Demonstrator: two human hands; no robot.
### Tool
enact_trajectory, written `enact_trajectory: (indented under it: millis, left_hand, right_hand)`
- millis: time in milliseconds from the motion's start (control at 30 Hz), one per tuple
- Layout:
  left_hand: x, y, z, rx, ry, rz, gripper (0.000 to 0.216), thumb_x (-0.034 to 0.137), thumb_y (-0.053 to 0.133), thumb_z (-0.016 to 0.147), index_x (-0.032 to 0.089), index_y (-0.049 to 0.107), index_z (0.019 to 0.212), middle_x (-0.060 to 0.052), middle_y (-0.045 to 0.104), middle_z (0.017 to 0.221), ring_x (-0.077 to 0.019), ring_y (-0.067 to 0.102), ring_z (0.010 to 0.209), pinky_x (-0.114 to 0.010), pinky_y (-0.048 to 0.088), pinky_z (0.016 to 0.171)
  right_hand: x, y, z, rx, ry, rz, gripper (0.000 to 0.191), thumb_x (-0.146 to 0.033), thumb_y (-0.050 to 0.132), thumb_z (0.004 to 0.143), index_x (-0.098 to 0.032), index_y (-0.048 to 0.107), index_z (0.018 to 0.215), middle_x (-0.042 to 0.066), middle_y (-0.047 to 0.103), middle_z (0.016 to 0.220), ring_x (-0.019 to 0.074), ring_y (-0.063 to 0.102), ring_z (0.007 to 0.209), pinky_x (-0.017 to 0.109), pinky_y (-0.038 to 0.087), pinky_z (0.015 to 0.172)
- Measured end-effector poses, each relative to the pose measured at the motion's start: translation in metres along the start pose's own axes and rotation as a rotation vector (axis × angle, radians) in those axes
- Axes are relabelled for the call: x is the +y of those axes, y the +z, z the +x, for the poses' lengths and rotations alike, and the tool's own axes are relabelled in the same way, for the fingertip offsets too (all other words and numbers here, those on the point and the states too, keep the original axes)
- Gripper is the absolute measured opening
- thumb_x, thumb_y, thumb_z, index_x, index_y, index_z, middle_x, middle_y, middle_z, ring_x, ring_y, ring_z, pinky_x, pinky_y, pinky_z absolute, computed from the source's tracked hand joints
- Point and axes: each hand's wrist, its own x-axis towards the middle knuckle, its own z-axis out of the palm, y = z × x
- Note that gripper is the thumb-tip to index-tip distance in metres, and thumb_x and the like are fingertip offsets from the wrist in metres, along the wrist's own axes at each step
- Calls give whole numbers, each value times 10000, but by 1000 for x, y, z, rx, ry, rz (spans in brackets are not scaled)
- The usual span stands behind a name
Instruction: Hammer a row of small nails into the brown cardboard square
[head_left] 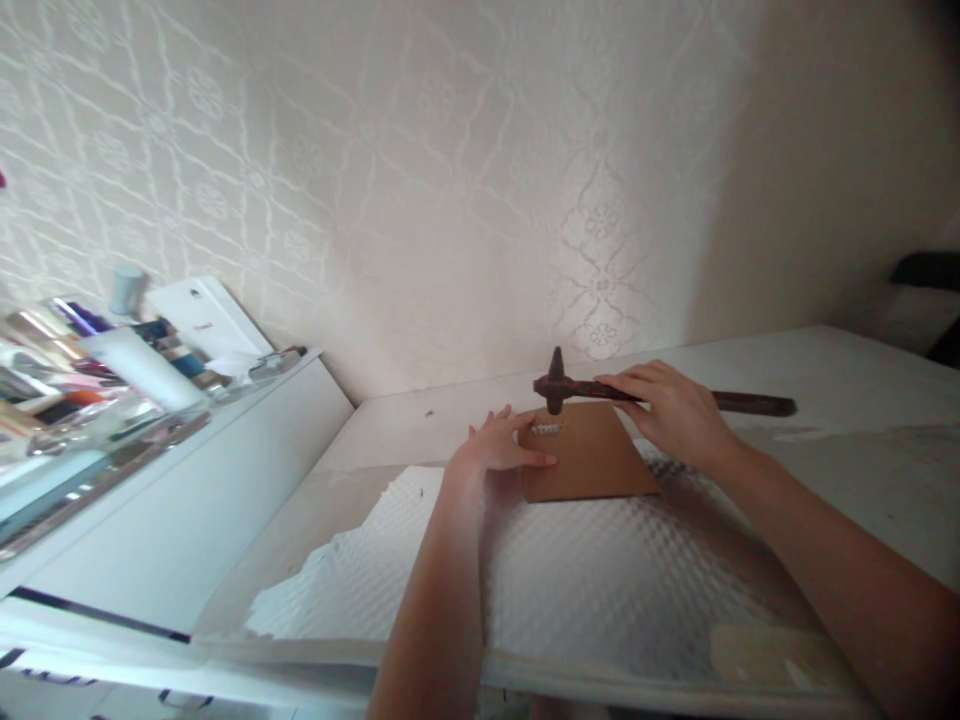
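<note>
My right hand (671, 412) is wrapped round the handle of a dark, rust-brown hammer (553, 388). The hammer's head hangs just over the upper left part of a flat brown board (596, 460). My left hand (499, 445) lies at the board's left edge, fingers spread, with thumb and a fingertip on its surface. Between that fingertip and the hammer head sits a short row of small white pieces (546, 429), too small to make out. Under the board is a white, bumpy-textured padded sheet (592, 570).
A pale tabletop (795, 380) runs along a patterned wall (465, 200). To the left, a white cabinet (150, 520) rises above it, its top crowded with tubes, pens, bottles and a white box (214, 315). A dark object (926, 270) shows at the far right.
</note>
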Motion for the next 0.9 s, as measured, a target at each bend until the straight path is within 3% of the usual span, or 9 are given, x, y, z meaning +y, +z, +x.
enact_trajectory:
  millis: [100, 400, 900]
  left_hand:
    - [-1, 1, 1, -12, 12, -29, 959, 787, 557, 591, 422, 249, 1422, -54, 51, 1566, -384, -21, 1414, -663, 59, 1064]
    - [-4, 4, 5, 28, 38, -163, 936, 712, 652, 571, 391, 336, 1392, -87, 108, 1559, -396, 6, 1413, -660, 61, 1062]
    - [0, 3, 4, -1, 13, -136, 934, 689, 640, 602, 373, 301, 1413, -100, 66, 1560, -391, -25, 1413, -685, -5, 1042]
  right_hand:
    - [1, 0, 0, -58, 1, 4, 341, -94, 488, 819, -205, 689, 1072, 64, 682, 941, 219, 583, 890, 300, 473, 665]
    - [2, -1, 0, -56, -13, 10, 335, -108, 481, 829, -230, 688, 1064, 56, 685, 943, 215, 587, 887, 307, 484, 672]
    - [2, -1, 0, -26, -9, 2, 328, -117, 488, 827, -219, 686, 1068, 59, 684, 950, 217, 585, 895, 312, 484, 673]
